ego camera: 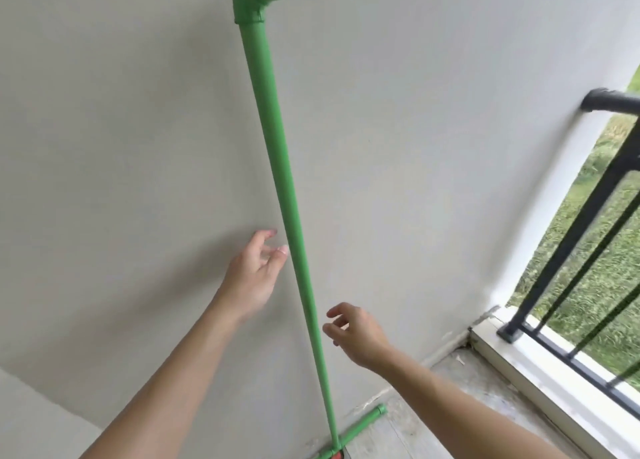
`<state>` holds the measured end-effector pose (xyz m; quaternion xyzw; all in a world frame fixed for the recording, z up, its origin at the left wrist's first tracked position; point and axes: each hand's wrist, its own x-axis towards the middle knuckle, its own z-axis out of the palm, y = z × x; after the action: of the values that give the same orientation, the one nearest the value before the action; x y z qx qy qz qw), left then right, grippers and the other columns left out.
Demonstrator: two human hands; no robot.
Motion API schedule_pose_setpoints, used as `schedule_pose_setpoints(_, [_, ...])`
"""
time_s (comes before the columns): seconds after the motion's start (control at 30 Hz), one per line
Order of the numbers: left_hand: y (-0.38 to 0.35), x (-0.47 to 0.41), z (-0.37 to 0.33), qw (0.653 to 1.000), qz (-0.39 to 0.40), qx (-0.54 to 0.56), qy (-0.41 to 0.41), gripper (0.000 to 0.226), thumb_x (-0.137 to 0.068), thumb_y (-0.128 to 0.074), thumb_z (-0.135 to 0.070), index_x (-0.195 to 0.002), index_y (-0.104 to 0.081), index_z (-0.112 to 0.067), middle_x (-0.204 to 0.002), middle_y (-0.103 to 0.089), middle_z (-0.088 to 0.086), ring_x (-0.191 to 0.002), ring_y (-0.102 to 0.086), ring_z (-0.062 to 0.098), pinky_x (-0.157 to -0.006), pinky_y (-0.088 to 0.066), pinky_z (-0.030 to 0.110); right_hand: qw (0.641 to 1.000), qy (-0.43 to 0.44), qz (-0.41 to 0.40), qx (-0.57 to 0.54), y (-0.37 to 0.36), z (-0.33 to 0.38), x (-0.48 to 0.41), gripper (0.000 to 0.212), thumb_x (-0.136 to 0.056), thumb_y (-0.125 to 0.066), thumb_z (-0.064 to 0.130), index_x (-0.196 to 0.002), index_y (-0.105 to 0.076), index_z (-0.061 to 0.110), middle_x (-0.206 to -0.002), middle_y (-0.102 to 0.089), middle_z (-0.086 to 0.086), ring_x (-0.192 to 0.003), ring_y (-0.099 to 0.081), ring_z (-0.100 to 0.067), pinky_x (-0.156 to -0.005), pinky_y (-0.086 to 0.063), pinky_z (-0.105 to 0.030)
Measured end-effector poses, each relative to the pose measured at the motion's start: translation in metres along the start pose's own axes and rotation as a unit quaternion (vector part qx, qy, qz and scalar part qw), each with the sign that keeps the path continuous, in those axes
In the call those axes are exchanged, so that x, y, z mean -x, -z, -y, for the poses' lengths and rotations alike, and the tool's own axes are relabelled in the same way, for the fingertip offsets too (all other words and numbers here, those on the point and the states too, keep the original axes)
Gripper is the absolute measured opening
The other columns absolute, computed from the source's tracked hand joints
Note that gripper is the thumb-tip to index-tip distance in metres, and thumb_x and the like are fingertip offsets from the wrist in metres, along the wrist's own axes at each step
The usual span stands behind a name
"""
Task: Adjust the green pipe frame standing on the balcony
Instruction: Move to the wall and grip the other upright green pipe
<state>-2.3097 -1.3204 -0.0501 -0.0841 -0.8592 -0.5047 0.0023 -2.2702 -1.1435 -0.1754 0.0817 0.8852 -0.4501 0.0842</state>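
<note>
The green pipe frame (277,153) stands close to the pale wall. Its long upright post runs from an elbow joint at the top down to a short cross foot on the floor, and a top bar leaves the elbow toward the upper right. My left hand (254,273) hovers just left of the post at mid-height, fingers spread, not touching it. My right hand (353,330) is lower, just right of the post, fingers loosely curled and apart, holding nothing.
A black metal railing (568,237) on a white curb (540,375) borders the balcony at the right, with grass beyond it. The wall (121,147) stands directly behind the frame. Grey floor (460,420) shows between the post's foot and the curb.
</note>
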Motion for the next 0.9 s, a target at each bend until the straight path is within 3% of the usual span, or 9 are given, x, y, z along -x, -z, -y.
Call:
schedule_pose_setpoints(0.1, [-0.01, -0.032, -0.002, 0.998, 0.045, -0.009, -0.037, 0.033, -0.083, -0.046, -0.049, -0.101, -0.055, -0.023, -0.085, -0.064, 0.0, -0.091, -0.065, 0.027, -0.087, -0.051, 0.053, 0.999, -0.01, -0.025, 0.025, -0.013, 0.017, -0.026, 0.042, -0.087, -0.058, 0.034, -0.128, -0.052, 0.023, -0.118, -0.067, 0.001, -0.106, -0.064, -0.023, -0.088, -0.049, -0.032])
schedule_pose_setpoints(0.2, [-0.023, -0.051, 0.003, 0.996, 0.055, 0.023, -0.067, 0.031, -0.08, -0.05, -0.055, -0.089, -0.052, -0.025, -0.084, -0.064, 0.022, -0.085, -0.065, 0.037, -0.081, -0.053, 0.057, 0.998, -0.022, -0.037, 0.038, -0.022, 0.028, -0.042, 0.042, -0.087, -0.058, 0.036, -0.126, -0.051, 0.021, -0.123, -0.065, -0.003, -0.112, -0.06, -0.027, -0.087, -0.046, -0.034])
schedule_pose_setpoints(0.33, [-0.039, -0.066, 0.004, 0.991, 0.079, 0.038, -0.1, 0.033, -0.078, -0.053, -0.057, -0.088, -0.053, -0.025, -0.082, -0.064, 0.02, -0.081, -0.066, 0.037, -0.079, -0.055, 0.055, 0.996, -0.028, -0.065, 0.051, -0.021, 0.024, -0.051, 0.025, -0.089, -0.055, 0.04, -0.087, -0.045, 0.017, -0.098, -0.066, -0.014, -0.093, -0.06, -0.034, -0.069, -0.038, -0.037])
schedule_pose_setpoints(0.43, [-0.059, -0.072, -0.008, 0.987, 0.089, 0.03, -0.133, 0.029, -0.082, -0.054, -0.048, -0.087, -0.054, -0.019, -0.073, -0.065, 0.012, -0.071, -0.064, 0.032, -0.073, -0.055, 0.05, 0.991, -0.049, -0.101, 0.074, -0.004, 0.011, -0.048, 0.033, -0.089, -0.053, 0.044, -0.093, -0.051, 0.012, -0.079, -0.057, -0.007, -0.076, -0.053, -0.031, -0.069, -0.044, -0.04])
schedule_pose_setpoints(0.57, [-0.093, -0.084, -0.035, 0.981, 0.104, 0.019, -0.163, 0.027, -0.088, -0.056, -0.039, -0.086, -0.052, -0.013, -0.062, -0.056, -0.001, -0.058, -0.055, 0.023, -0.064, -0.051, 0.044, 0.983, -0.067, -0.144, 0.092, 0.03, -0.006, -0.054, 0.03, -0.09, -0.054, 0.042, -0.094, -0.051, 0.013, -0.078, -0.056, -0.005, -0.081, -0.058, -0.035, -0.064, -0.039, -0.038])
schedule_pose_setpoints(0.67, [-0.12, -0.098, -0.059, 0.978, 0.114, 0.011, -0.175, 0.028, -0.089, -0.056, -0.038, -0.089, -0.054, -0.009, -0.064, -0.057, 0.002, -0.06, -0.056, 0.024, -0.064, -0.049, 0.041, 0.976, -0.085, -0.175, 0.097, 0.06, -0.019, -0.063, 0.028, -0.091, -0.054, 0.041, -0.087, -0.043, 0.016, -0.077, -0.054, -0.002, -0.087, -0.061, -0.036, -0.062, -0.037, -0.035])
schedule_pose_setpoints(0.77, [-0.151, -0.118, -0.084, 0.975, 0.117, 0.004, -0.189, 0.031, -0.089, -0.055, -0.039, -0.089, -0.054, -0.008, -0.064, -0.056, 0.001, -0.062, -0.055, 0.024, -0.065, -0.049, 0.041, 0.97, -0.097, -0.199, 0.1, 0.092, -0.033, -0.076, 0.029, -0.091, -0.054, 0.041, -0.093, -0.048, 0.013, -0.086, -0.065, -0.01, -0.089, -0.062, -0.037, -0.064, -0.04, -0.037])
schedule_pose_setpoints(0.9, [-0.199, -0.145, -0.112, 0.972, 0.122, 0.002, -0.201, 0.032, -0.089, -0.055, -0.039, -0.091, -0.054, -0.007, -0.072, -0.064, 0.013, -0.071, -0.061, 0.031, -0.069, -0.05, 0.045, 0.967, -0.108, -0.209, 0.102, 0.141, -0.056, -0.094, 0.03, -0.09, -0.054, 0.04, -0.098, -0.051, 0.011, -0.097, -0.069, -0.011, -0.092, -0.062, -0.035, -0.072, -0.048, -0.042])
